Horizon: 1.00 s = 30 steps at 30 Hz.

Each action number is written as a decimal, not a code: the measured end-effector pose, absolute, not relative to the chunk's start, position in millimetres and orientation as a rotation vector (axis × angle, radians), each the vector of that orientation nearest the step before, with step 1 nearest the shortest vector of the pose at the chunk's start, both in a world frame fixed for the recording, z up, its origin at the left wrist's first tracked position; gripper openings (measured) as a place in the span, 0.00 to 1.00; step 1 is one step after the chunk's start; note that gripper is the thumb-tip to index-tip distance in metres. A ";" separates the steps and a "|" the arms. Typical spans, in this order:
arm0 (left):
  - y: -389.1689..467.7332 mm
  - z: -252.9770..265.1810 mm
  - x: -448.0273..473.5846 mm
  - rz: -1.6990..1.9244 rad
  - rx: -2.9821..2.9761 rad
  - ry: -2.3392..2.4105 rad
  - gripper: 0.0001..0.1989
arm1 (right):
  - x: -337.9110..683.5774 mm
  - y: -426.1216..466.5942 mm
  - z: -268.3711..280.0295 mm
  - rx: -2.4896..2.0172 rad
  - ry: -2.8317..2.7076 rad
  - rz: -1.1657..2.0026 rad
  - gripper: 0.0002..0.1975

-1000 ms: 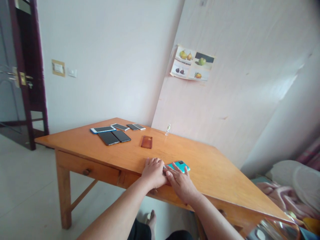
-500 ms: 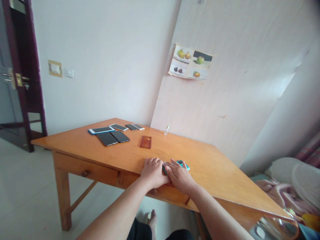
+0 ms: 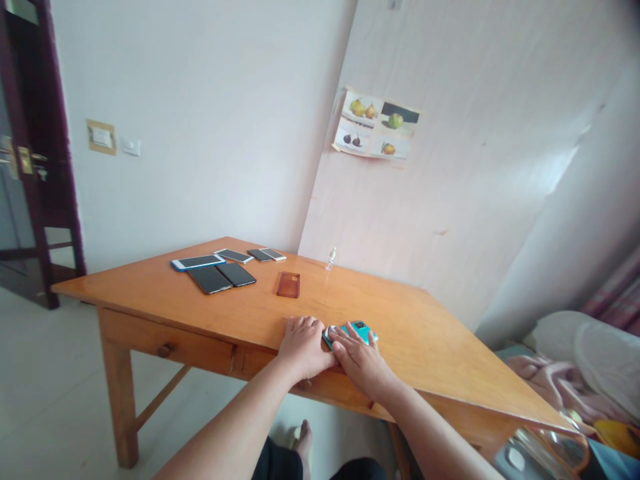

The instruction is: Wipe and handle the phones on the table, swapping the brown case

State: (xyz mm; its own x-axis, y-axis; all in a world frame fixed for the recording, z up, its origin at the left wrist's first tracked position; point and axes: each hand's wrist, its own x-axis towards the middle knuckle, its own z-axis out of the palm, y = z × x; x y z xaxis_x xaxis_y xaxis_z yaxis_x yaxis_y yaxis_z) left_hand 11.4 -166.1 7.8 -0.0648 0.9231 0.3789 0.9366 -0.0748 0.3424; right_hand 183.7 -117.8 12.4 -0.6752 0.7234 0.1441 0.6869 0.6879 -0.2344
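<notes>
A turquoise phone (image 3: 367,333) lies back side up near the table's front edge, its dark camera block facing up. My right hand (image 3: 361,359) rests over it, fingers stretched out and covering much of the back. A small white thing (image 3: 330,332) shows by those fingertips; I cannot make out its kind. Just left of the phone, my left hand (image 3: 303,347) lies on the table edge with its fingers bent lightly over the wood. Its thumb side is close to the phone, and whether it touches is hidden.
A brown phone case (image 3: 289,285) lies beyond my hands on the wooden table (image 3: 400,320). Several phones (image 3: 211,279) are spread at the left. A small clear bottle (image 3: 331,259) stands by the wall. Glasses (image 3: 565,450) sit at the lower right corner.
My right hand has shifted slightly on the phone, so more of the turquoise back and the white thing show. The view has swung a little to the right.
</notes>
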 end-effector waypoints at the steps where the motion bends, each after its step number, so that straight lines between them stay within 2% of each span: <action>1: -166.1 7.9 11.3 -0.818 -2.130 -2.116 0.19 | 186.0 -116.4 13.0 -1.163 -2.664 0.239 0.26; 6: -166.5 8.6 10.3 -0.826 -2.128 -2.090 0.19 | 206.5 -82.2 16.5 -1.611 -2.402 0.166 0.27; 8: -166.3 8.4 10.3 -0.834 -2.119 -2.084 0.20 | 209.3 -79.2 15.5 -1.652 -2.378 0.120 0.27; 14: -164.9 6.7 11.5 -0.820 -2.109 -2.084 0.18 | 201.6 -119.5 12.4 -1.137 -2.652 0.174 0.26; 16: -165.3 7.2 11.5 -0.802 -2.116 -2.092 0.18 | 205.0 -119.6 14.5 -1.149 -2.649 0.181 0.26; 22: -165.9 8.3 10.8 -0.796 -2.129 -2.099 0.20 | 219.0 -94.2 16.4 -1.590 -2.418 0.101 0.26; 28: -165.0 7.4 10.9 -0.841 -2.131 -2.108 0.20 | 200.6 -147.6 7.7 -1.111 -2.627 0.199 0.27; 30: -165.6 8.0 11.0 -0.841 -2.133 -2.105 0.20 | 203.6 -150.9 7.3 -1.131 -2.614 0.231 0.26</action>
State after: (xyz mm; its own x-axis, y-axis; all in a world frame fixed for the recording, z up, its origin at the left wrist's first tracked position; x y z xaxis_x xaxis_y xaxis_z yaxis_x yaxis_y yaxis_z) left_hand 11.0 -165.6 8.0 -0.0608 0.9189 0.3898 0.9345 -0.0848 0.3458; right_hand 203.6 -150.9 7.3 -0.6531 0.7321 0.1935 0.6870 0.6803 -0.2555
